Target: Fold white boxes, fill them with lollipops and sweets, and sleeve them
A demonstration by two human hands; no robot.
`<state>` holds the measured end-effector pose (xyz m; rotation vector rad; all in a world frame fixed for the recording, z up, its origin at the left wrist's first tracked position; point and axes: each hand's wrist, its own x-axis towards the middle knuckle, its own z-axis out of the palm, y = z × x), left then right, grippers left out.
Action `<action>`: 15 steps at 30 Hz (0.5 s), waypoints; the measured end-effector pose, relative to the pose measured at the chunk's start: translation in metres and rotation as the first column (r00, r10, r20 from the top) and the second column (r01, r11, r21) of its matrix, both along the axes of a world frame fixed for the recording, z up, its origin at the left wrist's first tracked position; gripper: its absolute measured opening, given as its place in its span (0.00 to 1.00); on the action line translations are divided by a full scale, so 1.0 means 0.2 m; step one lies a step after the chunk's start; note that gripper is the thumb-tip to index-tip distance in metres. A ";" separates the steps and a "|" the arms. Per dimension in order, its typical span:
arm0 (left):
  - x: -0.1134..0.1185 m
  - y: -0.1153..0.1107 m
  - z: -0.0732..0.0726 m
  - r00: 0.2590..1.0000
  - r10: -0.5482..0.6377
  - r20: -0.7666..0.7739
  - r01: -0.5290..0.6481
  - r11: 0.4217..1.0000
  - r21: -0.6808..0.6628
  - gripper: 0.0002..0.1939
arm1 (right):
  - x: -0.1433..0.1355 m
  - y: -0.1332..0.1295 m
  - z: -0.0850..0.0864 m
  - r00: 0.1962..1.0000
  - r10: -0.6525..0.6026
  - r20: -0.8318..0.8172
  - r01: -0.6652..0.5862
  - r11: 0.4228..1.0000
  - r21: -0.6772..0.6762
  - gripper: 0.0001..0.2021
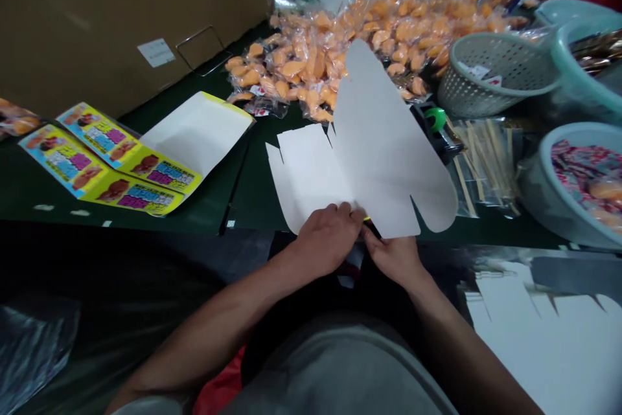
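A flat carton blank (389, 162), white on its inner side, stands partly folded at the table's front edge, with slotted flaps and a long rounded flap rising at the right. My left hand (330, 237) is closed at the near end of its fold, knuckles up. On the underside of the near edge, my right hand (396, 258) grips the blank, thumb toward the left hand. Parts of the fingers of both hands are hidden by the card. To the left lies a yellow printed carton (146, 172), partly opened, with its white inside showing.
Wrapped orange pieces (311, 59) are heaped behind. At the right stand a grey perforated basket (486, 94), a pale tub (544, 188), bagged wooden sticks (490, 159) and a green-and-black tape dispenser (437, 127). More white blanks (549, 337) are stacked lower right. A large cardboard box (121, 7) borders the left.
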<state>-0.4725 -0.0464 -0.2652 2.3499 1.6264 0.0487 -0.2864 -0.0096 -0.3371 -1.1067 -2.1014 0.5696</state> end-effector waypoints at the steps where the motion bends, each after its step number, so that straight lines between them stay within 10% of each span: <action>1: 0.00 0.01 0.01 1.000 -0.022 0.006 0.022 0.999 -0.027 0.18 | 0.00 0.00 0.00 1.000 -0.003 -0.007 0.003 1.000 -0.018 0.13; 15: -0.08 0.06 0.02 0.993 -0.113 0.045 0.118 0.986 -0.122 0.25 | 0.04 0.01 -0.02 0.997 0.045 -0.069 -0.054 0.991 -0.126 0.05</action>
